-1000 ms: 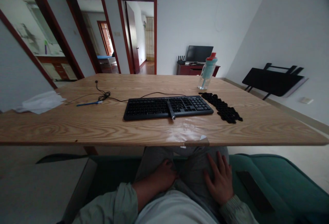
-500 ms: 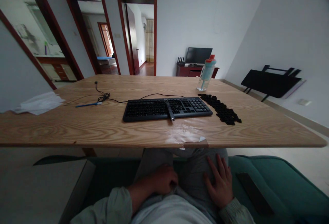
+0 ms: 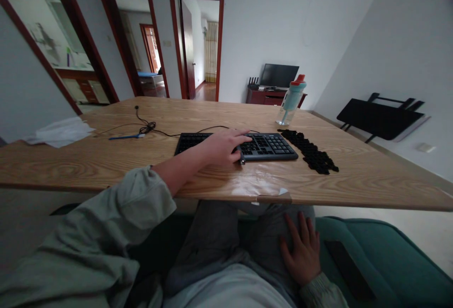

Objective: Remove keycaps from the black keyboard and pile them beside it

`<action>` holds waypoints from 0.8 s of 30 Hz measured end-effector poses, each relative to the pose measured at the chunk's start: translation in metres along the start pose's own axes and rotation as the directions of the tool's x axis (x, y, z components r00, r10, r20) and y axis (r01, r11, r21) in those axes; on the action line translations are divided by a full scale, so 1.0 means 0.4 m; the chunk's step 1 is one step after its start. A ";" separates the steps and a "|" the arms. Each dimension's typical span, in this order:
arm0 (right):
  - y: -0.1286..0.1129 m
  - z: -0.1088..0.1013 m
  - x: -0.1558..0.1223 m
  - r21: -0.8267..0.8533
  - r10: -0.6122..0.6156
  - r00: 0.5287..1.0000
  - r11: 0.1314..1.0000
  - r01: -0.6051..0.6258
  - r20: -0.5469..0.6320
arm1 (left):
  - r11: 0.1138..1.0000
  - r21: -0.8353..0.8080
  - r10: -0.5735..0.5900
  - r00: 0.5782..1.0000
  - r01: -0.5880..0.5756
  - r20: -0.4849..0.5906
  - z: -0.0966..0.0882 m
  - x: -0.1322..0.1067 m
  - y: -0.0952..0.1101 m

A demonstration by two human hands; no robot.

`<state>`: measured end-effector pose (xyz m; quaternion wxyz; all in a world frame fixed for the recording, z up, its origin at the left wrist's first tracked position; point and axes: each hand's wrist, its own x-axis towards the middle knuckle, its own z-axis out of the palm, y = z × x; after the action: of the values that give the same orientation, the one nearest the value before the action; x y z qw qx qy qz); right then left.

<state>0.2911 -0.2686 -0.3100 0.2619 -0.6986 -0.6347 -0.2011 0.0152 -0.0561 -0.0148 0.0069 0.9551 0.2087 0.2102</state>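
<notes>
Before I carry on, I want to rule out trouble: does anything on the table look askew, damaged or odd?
Two things. At the near edge of the table, a whitish flap sticks up beside a brown patch, perhaps peeling tape. Right of the keyboard, small black pieces lie in an uneven band, perhaps loose keycaps.

Dim, soft light, pale glare on the tabletop (image 3: 116,164), deep shadow beneath, wide-angle edge distortion.
</notes>
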 end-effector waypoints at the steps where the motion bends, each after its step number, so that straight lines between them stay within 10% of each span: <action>1: -0.002 -0.002 0.000 0.007 0.008 1.000 1.000 -0.008 0.002 | 0.999 0.041 -0.026 0.996 0.023 0.083 0.014 0.025 -0.038; 8: -0.001 -0.006 0.004 0.038 0.009 1.000 0.999 -0.008 -0.016 | 0.982 0.180 -0.093 0.970 0.053 0.225 0.047 0.071 -0.142; 12: -0.053 -0.129 0.083 0.211 -0.289 0.955 0.932 0.296 -0.066 | 0.989 0.121 -0.098 0.986 0.081 0.137 -0.012 0.048 -0.158; 18: -0.204 -0.410 0.421 0.570 -0.585 0.789 0.590 0.571 -0.185 | 0.960 -0.118 -0.273 0.938 0.253 -0.213 -0.083 0.001 -0.206; 24: -0.370 -0.301 0.833 0.810 -0.338 0.925 0.584 0.062 0.172 | 0.907 -0.340 -0.356 0.884 0.248 -0.305 -0.060 -0.034 -0.270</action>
<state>0.1882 -0.0744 0.0051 0.4161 -0.4553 -0.7655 0.1832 -0.0482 0.0352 -0.0090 0.1423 0.8439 0.3207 0.4060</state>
